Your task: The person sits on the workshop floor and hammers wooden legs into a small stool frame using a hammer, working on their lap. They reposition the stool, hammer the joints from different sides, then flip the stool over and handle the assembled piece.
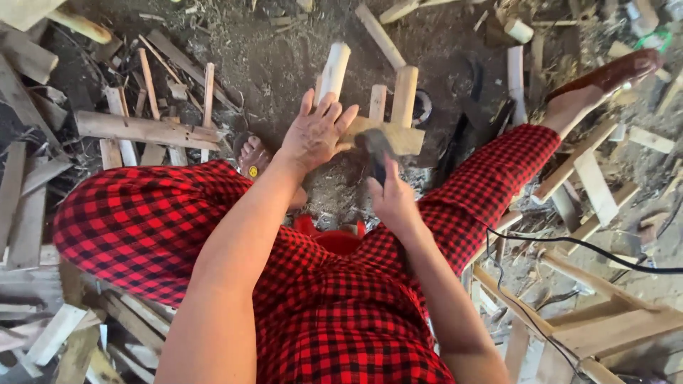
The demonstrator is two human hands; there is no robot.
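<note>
While the person is sitting low among the offcuts, the left hand [313, 135] is lying flat on the small wooden frame [384, 121], its fingers spread wide across the near end of the crosspiece. The right hand [391, 195] is gripping a dark tool [375, 153] just on the near side of the frame, fingers wrapped shut around the handle; the tool's head is blurring against the crosspiece, so I cannot tell whether it is touching.

Bare dirt is showing only beyond the frame, a narrow patch. To the left of the frame a heap of wooden slats [142, 128] is crowding close, and a sandalled foot [250, 156] is resting between that heap and the frame. To the right of the frame the other leg in red checked cloth [498, 178] is stretching out, and past it more loose slats [590, 185] are lying crossed. A black cable [590, 245] is trailing over them, nearer than the frame, running off to the right edge.
</note>
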